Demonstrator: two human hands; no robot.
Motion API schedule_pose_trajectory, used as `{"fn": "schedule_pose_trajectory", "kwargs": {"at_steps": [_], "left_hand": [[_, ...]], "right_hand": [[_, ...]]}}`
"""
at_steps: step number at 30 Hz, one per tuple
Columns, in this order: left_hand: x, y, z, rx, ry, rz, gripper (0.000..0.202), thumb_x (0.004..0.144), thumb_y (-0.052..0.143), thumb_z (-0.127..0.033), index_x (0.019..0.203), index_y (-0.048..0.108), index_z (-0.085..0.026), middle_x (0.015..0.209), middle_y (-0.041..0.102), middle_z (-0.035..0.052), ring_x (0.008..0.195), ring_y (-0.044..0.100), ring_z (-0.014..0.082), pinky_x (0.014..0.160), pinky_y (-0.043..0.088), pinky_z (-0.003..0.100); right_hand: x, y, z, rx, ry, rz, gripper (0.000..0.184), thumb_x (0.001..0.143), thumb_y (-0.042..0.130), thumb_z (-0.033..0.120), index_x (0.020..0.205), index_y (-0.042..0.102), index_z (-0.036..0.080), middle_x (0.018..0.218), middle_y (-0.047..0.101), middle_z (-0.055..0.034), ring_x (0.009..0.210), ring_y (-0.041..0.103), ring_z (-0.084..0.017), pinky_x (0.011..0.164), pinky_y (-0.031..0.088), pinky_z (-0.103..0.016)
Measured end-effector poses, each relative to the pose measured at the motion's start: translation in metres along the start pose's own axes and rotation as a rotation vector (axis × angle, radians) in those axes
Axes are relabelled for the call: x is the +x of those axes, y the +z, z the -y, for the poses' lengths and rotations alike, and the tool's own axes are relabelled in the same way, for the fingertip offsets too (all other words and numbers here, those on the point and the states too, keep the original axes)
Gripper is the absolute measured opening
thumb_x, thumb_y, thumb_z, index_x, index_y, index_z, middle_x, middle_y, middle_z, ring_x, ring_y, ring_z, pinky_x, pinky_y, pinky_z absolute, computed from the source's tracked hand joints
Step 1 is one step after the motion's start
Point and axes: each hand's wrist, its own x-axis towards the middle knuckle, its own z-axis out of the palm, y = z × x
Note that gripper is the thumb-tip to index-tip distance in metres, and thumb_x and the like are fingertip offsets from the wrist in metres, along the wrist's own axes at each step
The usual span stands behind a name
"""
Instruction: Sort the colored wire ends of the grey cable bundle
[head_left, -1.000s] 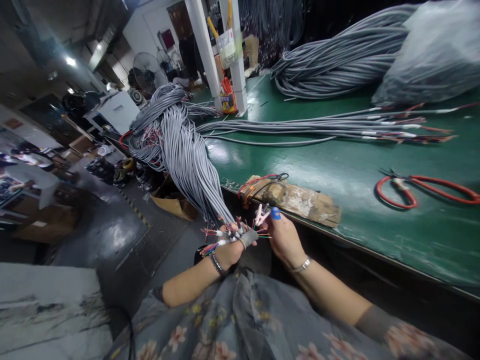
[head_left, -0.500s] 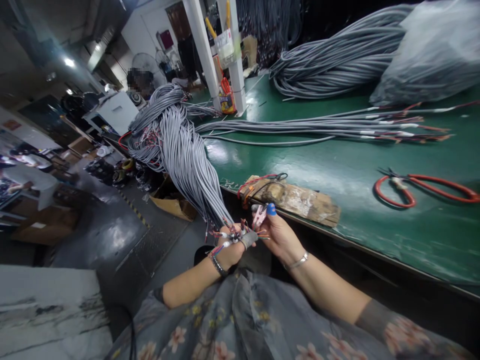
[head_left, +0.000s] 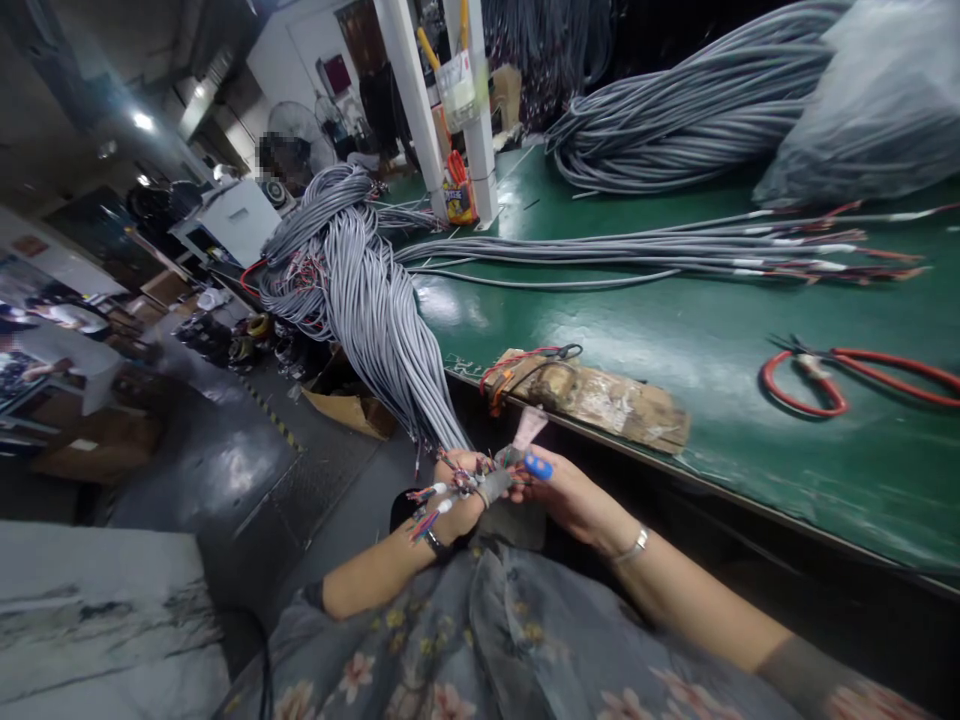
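Observation:
My left hand [head_left: 463, 512] is closed around the stripped ends of several grey cables. Thin coloured wires [head_left: 427, 520] fan out past the fingers, beside short white sleeves. A grey wrap [head_left: 495, 488] covers one of its fingers. Close against it, my right hand [head_left: 566, 490] is closed at the wire ends, with a blue cover [head_left: 538, 466] on the thumb. A small pale pink tool [head_left: 530, 426] sticks up from its fingers, its grey end near the wires. Blur hides the tool's exact kind. The thick grey cable bundle [head_left: 390, 330] hangs over the bench edge towards my left hand.
On the green bench [head_left: 720, 350] lie a worn wooden block [head_left: 622, 405], red-handled pliers [head_left: 806, 370] and a row of grey cables [head_left: 600, 250]. A large cable coil [head_left: 690, 120] and a plastic bag [head_left: 885, 110] are at the back. An open cardboard box [head_left: 352, 410] stands on the floor.
My right hand has brought the pink tool down and turned it against the wires at my left hand. The blue-covered thumb has dropped lower. The view has shifted slightly.

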Motion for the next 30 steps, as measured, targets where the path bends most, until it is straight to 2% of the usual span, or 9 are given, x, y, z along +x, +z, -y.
{"fn": "schedule_pose_trajectory", "kwargs": {"at_steps": [3, 5, 8, 10, 14, 18, 22, 27, 30], "left_hand": [[0.002, -0.001, 0.012, 0.103, 0.127, 0.013, 0.042, 0.078, 0.058, -0.049, 0.050, 0.055, -0.018, 0.053, 0.058, 0.0041, 0.054, 0.053, 0.0154, 0.055, 0.042, 0.029], [0.003, -0.002, 0.023, 0.162, 0.193, 0.074, 0.042, 0.077, 0.058, -0.046, 0.047, 0.049, -0.018, 0.048, 0.052, 0.0014, 0.049, 0.047, 0.0127, 0.052, 0.039, 0.027], [0.004, -0.006, 0.035, 0.259, 0.243, 0.154, 0.042, 0.073, 0.061, -0.046, 0.046, 0.042, -0.019, 0.044, 0.043, -0.0026, 0.046, 0.040, 0.0102, 0.052, 0.036, 0.026], [0.003, -0.009, 0.037, 0.300, 0.242, 0.166, 0.043, 0.071, 0.062, -0.047, 0.046, 0.040, -0.019, 0.044, 0.041, -0.0031, 0.046, 0.038, 0.0100, 0.054, 0.037, 0.026], [0.001, -0.008, 0.029, 0.179, 0.098, 0.102, 0.040, 0.077, 0.059, -0.045, 0.049, 0.049, -0.019, 0.050, 0.052, 0.0004, 0.051, 0.047, 0.0124, 0.058, 0.042, 0.027], [-0.001, -0.005, 0.020, 0.059, -0.061, 0.033, 0.033, 0.076, 0.061, -0.044, 0.058, 0.059, -0.017, 0.061, 0.063, 0.0039, 0.062, 0.057, 0.0170, 0.062, 0.046, 0.029], [-0.002, -0.004, 0.018, 0.047, -0.047, -0.006, 0.028, 0.076, 0.063, -0.040, 0.060, 0.061, -0.017, 0.062, 0.064, 0.0041, 0.062, 0.058, 0.0169, 0.062, 0.047, 0.030], [0.001, -0.008, 0.019, 0.146, 0.046, 0.132, 0.034, 0.071, 0.069, -0.042, 0.051, 0.056, -0.017, 0.050, 0.054, 0.0008, 0.052, 0.049, 0.0123, 0.056, 0.043, 0.027], [0.000, -0.010, 0.015, 0.111, 0.017, 0.110, 0.038, 0.073, 0.065, -0.047, 0.052, 0.057, -0.016, 0.052, 0.056, 0.0016, 0.052, 0.050, 0.0125, 0.055, 0.042, 0.026]], "right_hand": [[-0.002, 0.002, 0.000, -0.145, -0.076, -0.059, 0.036, 0.055, 0.085, 0.047, 0.071, 0.068, 0.019, 0.065, 0.063, 0.0014, 0.060, 0.054, -0.012, 0.062, 0.045, -0.026], [-0.002, 0.003, 0.000, -0.255, -0.118, -0.071, 0.036, 0.054, 0.085, 0.048, 0.068, 0.067, 0.019, 0.065, 0.063, 0.0016, 0.062, 0.054, -0.013, 0.066, 0.047, -0.028], [-0.003, 0.003, 0.000, -0.430, -0.186, -0.061, 0.034, 0.060, 0.080, 0.050, 0.068, 0.067, 0.019, 0.066, 0.063, 0.0006, 0.064, 0.054, -0.014, 0.067, 0.047, -0.030], [-0.005, 0.002, 0.000, -0.497, -0.242, -0.052, 0.032, 0.064, 0.078, 0.050, 0.069, 0.069, 0.020, 0.068, 0.064, -0.0008, 0.066, 0.055, -0.016, 0.068, 0.048, -0.031], [-0.008, -0.001, -0.002, -0.387, -0.234, -0.062, 0.028, 0.064, 0.080, 0.045, 0.078, 0.071, 0.023, 0.075, 0.069, -0.0020, 0.071, 0.061, -0.018, 0.072, 0.050, -0.034], [-0.011, 0.000, -0.005, -0.236, -0.147, -0.108, 0.028, 0.062, 0.082, 0.040, 0.078, 0.070, 0.021, 0.072, 0.070, -0.0022, 0.066, 0.062, -0.017, 0.064, 0.049, -0.030], [-0.011, 0.008, -0.005, -0.181, -0.154, -0.164, 0.027, 0.061, 0.082, 0.042, 0.066, 0.067, 0.021, 0.061, 0.067, -0.0003, 0.057, 0.057, -0.014, 0.058, 0.047, -0.028], [-0.006, 0.016, -0.001, -0.224, -0.172, -0.149, 0.029, 0.056, 0.085, 0.042, 0.064, 0.067, 0.022, 0.060, 0.065, 0.0016, 0.056, 0.056, -0.014, 0.058, 0.047, -0.029], [-0.005, 0.016, -0.003, -0.205, -0.160, -0.134, 0.030, 0.058, 0.083, 0.044, 0.065, 0.066, 0.021, 0.059, 0.065, 0.0014, 0.055, 0.055, -0.014, 0.058, 0.046, -0.028]]}}
